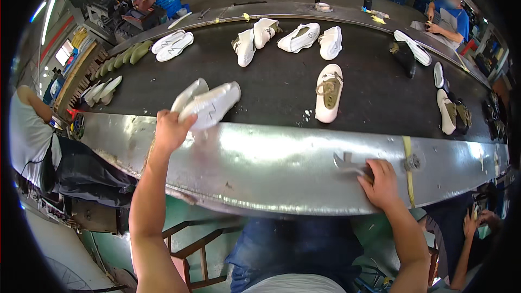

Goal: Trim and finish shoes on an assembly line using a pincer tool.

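A pair of white shoe soles (213, 107) with dark marks hangs over the near edge of the black conveyor belt. My left hand (171, 129) is closed on their near ends, thumb on top. On the metal ledge (260, 179), my right hand (382, 183) is closed round the dark handle of a hammer (347, 163), whose curved metal head points left. Part of that handle is hidden under my fingers. Between and beyond my hands, a single white shoe (329, 93) with a khaki tongue and laces stands on the belt.
More white shoes (245, 48) and another pair of soles (172, 45) lie along the belt's far side. Dark shoes (404, 58) are at the right. A yellow strap (408, 171) crosses the ledge beside a tape roll (414, 162). People stand at left and right; a wooden stool (198, 247) is below.
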The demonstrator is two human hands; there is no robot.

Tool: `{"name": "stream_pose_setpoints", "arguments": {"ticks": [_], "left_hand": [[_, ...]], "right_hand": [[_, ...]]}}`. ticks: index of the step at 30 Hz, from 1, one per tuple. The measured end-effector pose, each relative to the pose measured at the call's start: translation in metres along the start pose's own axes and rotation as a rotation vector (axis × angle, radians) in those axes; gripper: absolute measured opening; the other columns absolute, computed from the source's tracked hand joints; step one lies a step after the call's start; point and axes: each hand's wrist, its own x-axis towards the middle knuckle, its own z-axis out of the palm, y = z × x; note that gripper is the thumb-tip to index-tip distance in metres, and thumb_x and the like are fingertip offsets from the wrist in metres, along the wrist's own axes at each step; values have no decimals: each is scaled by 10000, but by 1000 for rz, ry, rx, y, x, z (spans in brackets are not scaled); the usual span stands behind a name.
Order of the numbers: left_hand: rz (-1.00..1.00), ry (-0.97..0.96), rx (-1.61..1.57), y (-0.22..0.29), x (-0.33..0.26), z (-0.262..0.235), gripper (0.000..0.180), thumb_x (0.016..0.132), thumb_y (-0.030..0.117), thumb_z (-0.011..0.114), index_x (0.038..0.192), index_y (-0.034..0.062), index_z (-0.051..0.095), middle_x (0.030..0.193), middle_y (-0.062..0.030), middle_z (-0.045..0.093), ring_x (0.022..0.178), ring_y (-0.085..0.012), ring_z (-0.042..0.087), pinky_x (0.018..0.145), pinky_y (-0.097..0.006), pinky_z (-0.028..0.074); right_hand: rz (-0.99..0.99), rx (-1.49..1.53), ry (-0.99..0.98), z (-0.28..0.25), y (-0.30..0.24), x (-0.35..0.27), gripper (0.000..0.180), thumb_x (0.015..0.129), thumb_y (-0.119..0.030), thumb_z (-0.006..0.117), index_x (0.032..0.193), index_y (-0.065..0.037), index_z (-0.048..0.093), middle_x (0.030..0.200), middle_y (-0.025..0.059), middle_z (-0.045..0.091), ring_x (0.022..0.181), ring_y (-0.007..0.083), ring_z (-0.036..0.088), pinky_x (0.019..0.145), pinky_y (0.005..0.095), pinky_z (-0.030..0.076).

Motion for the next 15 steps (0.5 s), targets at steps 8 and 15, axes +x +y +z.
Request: {"name": "stream_pose_setpoints", "arguments": {"ticks": [8,15], "left_hand": [[83,20,-61,22,-207,-34,512,750,344,826,1096,-11,697,1338,-319,466,1206,-466,488,1027,-508,415],[346,-220,254,92,-128,-3,903,799,427,747,1386,-161,394,1481,-347,371,1349,-479,420,1118,-472,373]], "right_hand": [[-44,188,168,-5,-57,-94,487,793,-196,768,1194,-4,570,1042,176,621,932,370,601,843,441,491],[386,552,-300,3,-127,-295,499,875,-289,716,1244,5,553,1046,198,623,950,368,636,836,420,518]]}}
